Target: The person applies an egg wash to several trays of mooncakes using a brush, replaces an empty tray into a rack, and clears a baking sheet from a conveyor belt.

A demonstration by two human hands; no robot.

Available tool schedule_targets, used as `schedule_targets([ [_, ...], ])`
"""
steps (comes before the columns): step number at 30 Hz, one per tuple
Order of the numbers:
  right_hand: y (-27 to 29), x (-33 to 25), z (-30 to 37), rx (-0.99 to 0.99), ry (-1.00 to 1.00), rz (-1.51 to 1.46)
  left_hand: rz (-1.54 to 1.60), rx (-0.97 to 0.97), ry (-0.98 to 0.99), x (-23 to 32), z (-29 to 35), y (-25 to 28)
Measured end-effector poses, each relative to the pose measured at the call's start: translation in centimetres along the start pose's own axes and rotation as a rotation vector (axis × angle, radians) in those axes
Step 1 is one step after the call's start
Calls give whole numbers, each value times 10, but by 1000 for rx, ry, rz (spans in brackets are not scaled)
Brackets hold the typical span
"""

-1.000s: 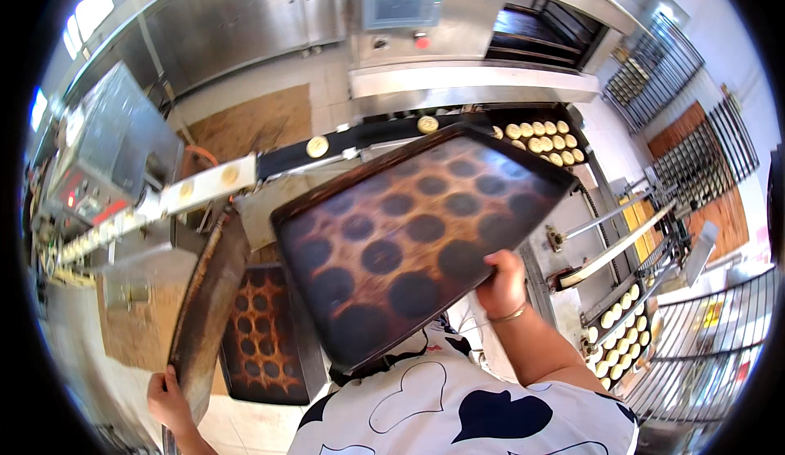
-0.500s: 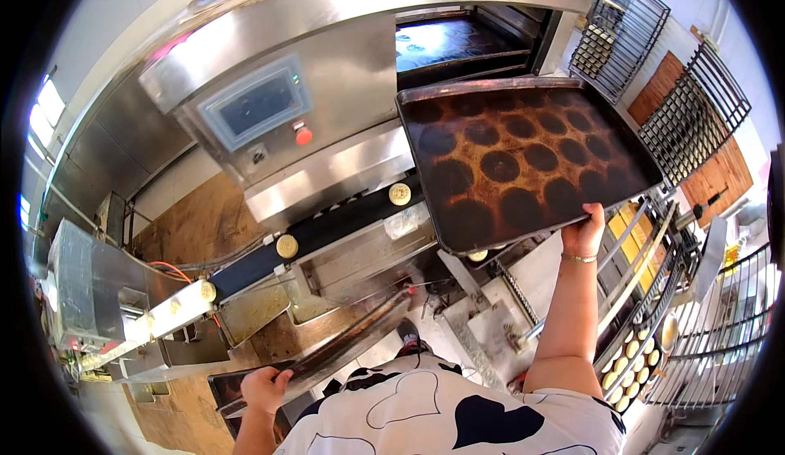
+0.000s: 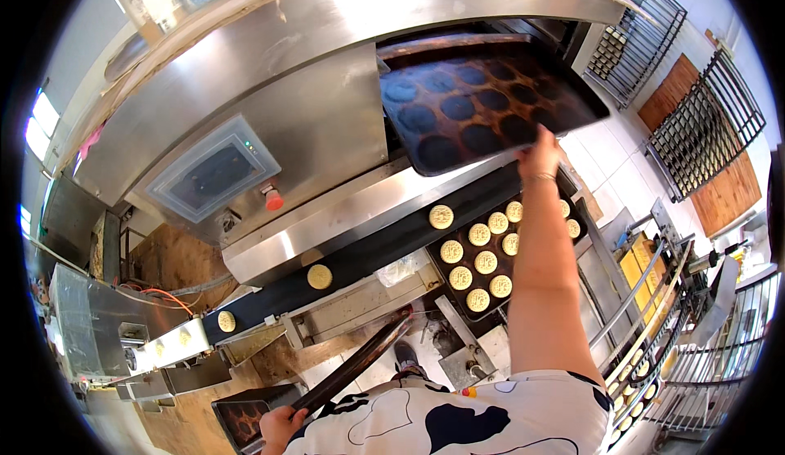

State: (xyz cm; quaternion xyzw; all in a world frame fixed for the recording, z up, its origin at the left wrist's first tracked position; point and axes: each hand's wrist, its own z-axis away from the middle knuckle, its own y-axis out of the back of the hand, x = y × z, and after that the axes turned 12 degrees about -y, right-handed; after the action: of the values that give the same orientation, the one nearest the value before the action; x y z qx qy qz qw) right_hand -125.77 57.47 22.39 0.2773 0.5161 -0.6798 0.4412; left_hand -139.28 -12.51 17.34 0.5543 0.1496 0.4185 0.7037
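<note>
My right hand (image 3: 540, 156) is closed on the near edge of a dark, stained baking tray (image 3: 495, 99) marked with round spots. The tray is held up at the opening in the steel machine, its far edge inside. My left hand (image 3: 280, 426) grips the end of a second baking tray (image 3: 352, 365), seen nearly edge-on and tilted. Below my right forearm, a tray of round, pale, stamped cakes (image 3: 485, 262) lies beside the black conveyor belt (image 3: 368, 256). More such cakes, including one cake (image 3: 320, 276), ride on the belt.
A control screen (image 3: 214, 169) and a red button (image 3: 273, 199) sit on the machine's front. Wire racks (image 3: 705, 120) stand far right. Another dark tray (image 3: 245, 422) lies low at the left. Metal rails and a yellow part (image 3: 642, 271) are at the right.
My right hand has moved the tray away from me, up to the machine's opening, uncovering the tray of cakes beneath. The left hand's tray has shifted slightly. Cakes on the belt have shifted.
</note>
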Motion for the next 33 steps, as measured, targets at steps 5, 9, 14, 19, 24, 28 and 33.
schedule_targets([
  [5, -144, 90, 20, -75, 66, -26, -25, -19, 125, -4, 17, 2],
  [9, -177, 86, -2, -208, -154, 111, 199, -389, 272, -12, 16, 25],
  [14, -128, 89, 11, -601, -327, 431, 27, 55, 123, -9, 34, 9],
  [19, -15, 148, 235, -1358, -842, 856, 31, 103, 5, -27, 30, -11],
  [24, 120, 219, 419, -963, -1266, 884, 82, 285, -368, -15, 28, -14],
  [28, 121, 221, 503, -349, -1197, 33, 7, 427, -711, -1, 70, -4],
  [33, 141, 171, 549, -360, -882, -65, -1, 484, -805, -53, 111, 34],
])
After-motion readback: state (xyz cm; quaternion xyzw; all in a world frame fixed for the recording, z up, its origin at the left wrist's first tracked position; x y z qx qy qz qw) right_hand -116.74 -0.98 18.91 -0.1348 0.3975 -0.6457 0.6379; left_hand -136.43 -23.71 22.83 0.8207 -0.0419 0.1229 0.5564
